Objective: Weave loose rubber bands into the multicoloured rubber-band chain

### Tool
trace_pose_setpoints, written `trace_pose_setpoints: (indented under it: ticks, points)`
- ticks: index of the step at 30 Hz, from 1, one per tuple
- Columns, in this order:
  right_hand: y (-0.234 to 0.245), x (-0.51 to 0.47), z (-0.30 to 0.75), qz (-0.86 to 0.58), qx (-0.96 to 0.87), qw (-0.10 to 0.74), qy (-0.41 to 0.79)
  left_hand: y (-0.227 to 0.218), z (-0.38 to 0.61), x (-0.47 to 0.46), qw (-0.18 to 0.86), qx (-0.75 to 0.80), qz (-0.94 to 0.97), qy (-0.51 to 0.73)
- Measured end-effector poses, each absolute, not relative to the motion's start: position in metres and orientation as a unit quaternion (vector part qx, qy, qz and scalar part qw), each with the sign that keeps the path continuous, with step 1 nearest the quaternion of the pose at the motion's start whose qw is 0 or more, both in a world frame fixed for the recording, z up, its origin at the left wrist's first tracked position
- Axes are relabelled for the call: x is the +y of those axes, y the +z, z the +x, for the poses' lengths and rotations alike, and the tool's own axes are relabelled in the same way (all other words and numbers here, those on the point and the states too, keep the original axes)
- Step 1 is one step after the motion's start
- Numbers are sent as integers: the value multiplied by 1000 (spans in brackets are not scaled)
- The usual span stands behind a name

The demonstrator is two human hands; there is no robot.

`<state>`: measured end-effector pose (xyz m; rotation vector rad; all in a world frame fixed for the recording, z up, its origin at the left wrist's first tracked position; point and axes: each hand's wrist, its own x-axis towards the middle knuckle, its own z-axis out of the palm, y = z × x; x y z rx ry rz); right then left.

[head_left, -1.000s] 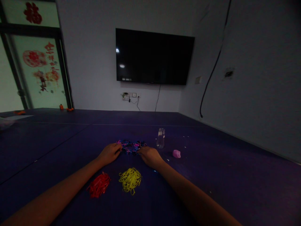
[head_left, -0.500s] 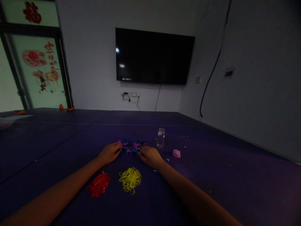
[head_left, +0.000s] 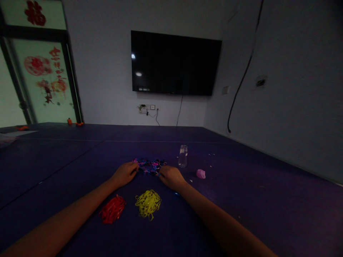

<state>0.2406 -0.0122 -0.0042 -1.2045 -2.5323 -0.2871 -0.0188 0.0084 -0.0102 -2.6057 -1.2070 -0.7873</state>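
A heap of mixed blue, pink and black rubber bands (head_left: 149,165) lies on the dark purple table (head_left: 268,200). My left hand (head_left: 124,174) rests at the heap's left edge with its fingers curled into the bands. At the heap's right edge, my right hand (head_left: 169,176) has its fingertips pinched together on the bands. Closer to me sit a pile of red bands (head_left: 113,209) and a pile of yellow bands (head_left: 148,202), neither touched by a hand.
A small clear bottle (head_left: 183,156) stands just right of the mixed heap, with a pink lump (head_left: 200,174) further right. Small white specks dot the table nearby. A black television (head_left: 174,63) hangs on the far wall.
Both hands stay at the mixed heap. My right hand has shifted slightly left toward the bands.
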Motion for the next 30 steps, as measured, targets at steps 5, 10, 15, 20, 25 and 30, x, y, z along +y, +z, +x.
trace_pose_setpoints:
  ticks: [5,10,15,20,25,30]
  points:
    - [-3,-12,241,-415,-891,153,-104,-10,-19,10,82,-402,-874,-260]
    - [-2,-12,241,-420,-890,150,-96,-10,-19,9,82,-406,-874,-255]
    - [-1,-13,241,-410,-894,155,-94,-10,-19,9,89,-407,-872,-256]
    - [-1,-14,242,-405,-896,158,-88,-9,-18,8,86,-413,-871,-253]
    - [-1,-15,241,-412,-892,165,-82,-9,-18,8,90,-412,-869,-260]
    - [-2,-15,242,-413,-892,172,-71,-8,-17,7,83,-418,-868,-254]
